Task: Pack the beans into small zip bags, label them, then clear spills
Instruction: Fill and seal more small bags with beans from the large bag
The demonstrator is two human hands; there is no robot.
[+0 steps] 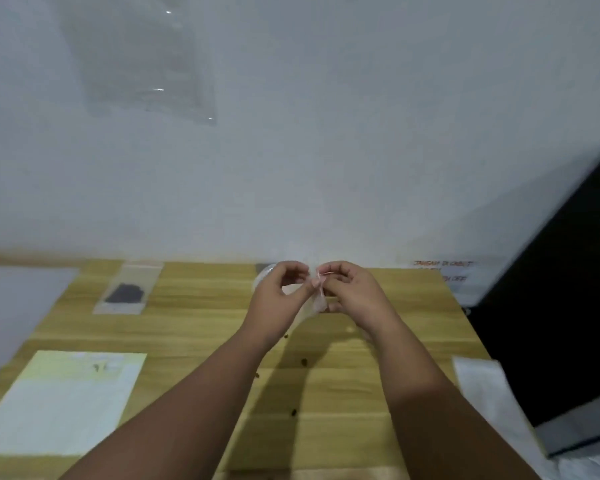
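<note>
Above the far middle of the wooden table (194, 327), my left hand (278, 299) and my right hand (352, 294) pinch the top of a small clear zip bag (318, 297) with a red strip. The bag hangs between the fingertips. A filled zip bag (127, 289) holding dark beans lies flat at the far left of the table. Several loose dark beans (303, 361) are scattered on the table under my forearms. A clear round container (265, 273) sits partly hidden behind my left hand.
A sheet of pale yellow labels (63, 400) lies at the near left. White paper (489, 393) lies at the right edge beside a black monitor (561, 306). A white wall rises right behind the table, with a clear plastic sheet (142, 64) on it.
</note>
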